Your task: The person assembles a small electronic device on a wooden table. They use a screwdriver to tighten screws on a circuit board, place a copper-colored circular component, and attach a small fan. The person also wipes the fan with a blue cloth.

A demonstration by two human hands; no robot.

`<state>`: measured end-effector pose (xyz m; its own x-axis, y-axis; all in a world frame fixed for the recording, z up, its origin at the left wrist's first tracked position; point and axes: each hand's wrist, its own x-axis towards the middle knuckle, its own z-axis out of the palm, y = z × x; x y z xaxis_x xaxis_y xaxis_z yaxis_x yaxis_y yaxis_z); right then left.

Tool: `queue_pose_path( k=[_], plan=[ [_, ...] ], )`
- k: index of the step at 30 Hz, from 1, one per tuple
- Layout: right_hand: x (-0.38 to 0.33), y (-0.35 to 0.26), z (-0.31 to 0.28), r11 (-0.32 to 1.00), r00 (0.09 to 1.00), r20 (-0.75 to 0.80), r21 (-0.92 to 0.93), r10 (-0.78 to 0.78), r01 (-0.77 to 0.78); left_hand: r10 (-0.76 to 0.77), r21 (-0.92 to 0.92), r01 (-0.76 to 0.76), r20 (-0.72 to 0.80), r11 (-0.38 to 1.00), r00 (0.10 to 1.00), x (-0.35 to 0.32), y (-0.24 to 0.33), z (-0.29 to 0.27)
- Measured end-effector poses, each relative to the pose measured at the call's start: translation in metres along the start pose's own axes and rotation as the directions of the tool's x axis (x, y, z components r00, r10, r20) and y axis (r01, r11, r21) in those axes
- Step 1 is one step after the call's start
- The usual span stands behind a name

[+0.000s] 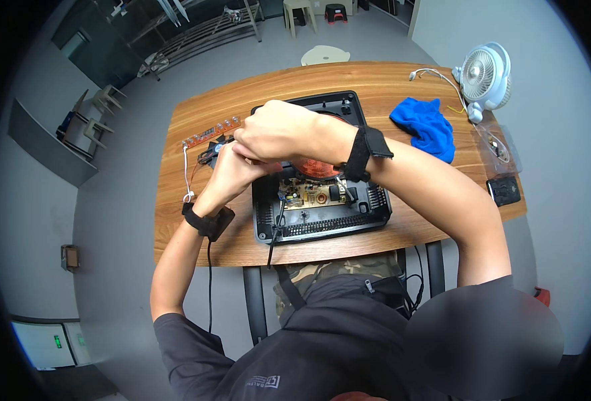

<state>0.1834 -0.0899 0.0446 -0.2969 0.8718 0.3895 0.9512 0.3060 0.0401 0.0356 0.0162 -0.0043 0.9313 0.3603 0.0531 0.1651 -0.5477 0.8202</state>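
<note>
My right hand (279, 129) reaches across the black housing (322, 229) of an opened induction cooker and is closed at its left edge. Just below it my left hand (227, 175) is closed too, and the fingers of both hands meet. What they hold, if anything, is hidden by the knuckles. A small black fan (210, 155) with thin wires lies against the left hand's far side. Partly covered by my right hand and wrist, the round reddish coil (314, 168) sits in the housing. In front of it lies the tan circuit board (302, 195) with its components.
Left of the housing lies a narrow orange circuit board (210, 132) with a white cable (186, 170). To the right are a blue cloth (426, 127), a white fan (484, 77), a clear bag (498, 150) and a black wallet-like object (504, 192). A black cord (275, 232) hangs over the near edge.
</note>
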Motion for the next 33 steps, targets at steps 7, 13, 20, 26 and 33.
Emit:
queue_pose_path(
  k=[7,13,20,26,33],
  plan=[
    [0.009,-0.025,0.004,0.999,1.0,0.005,-0.046,0.009,-0.009,0.196,-0.134,-0.187,0.059,0.973,0.979,-0.004,-0.017,-0.002],
    [0.008,-0.015,0.001,0.986,0.985,0.067,-0.069,0.158,-0.153,0.151,-0.114,-0.146,0.03,0.983,0.988,0.001,-0.003,0.002],
    [0.002,-0.021,-0.007,0.981,0.98,0.07,-0.053,0.188,-0.184,0.095,-0.043,-0.094,0.034,0.995,0.995,-0.001,-0.01,0.002],
    [-0.007,0.004,-0.017,0.995,0.987,0.126,0.043,-0.098,0.093,0.161,-0.224,-0.123,0.16,0.967,0.974,0.003,-0.011,-0.005],
    [0.003,-0.02,0.005,0.98,0.984,-0.015,-0.09,0.176,-0.177,0.285,0.114,-0.274,-0.089,0.955,0.954,0.004,-0.009,0.01]
  ],
)
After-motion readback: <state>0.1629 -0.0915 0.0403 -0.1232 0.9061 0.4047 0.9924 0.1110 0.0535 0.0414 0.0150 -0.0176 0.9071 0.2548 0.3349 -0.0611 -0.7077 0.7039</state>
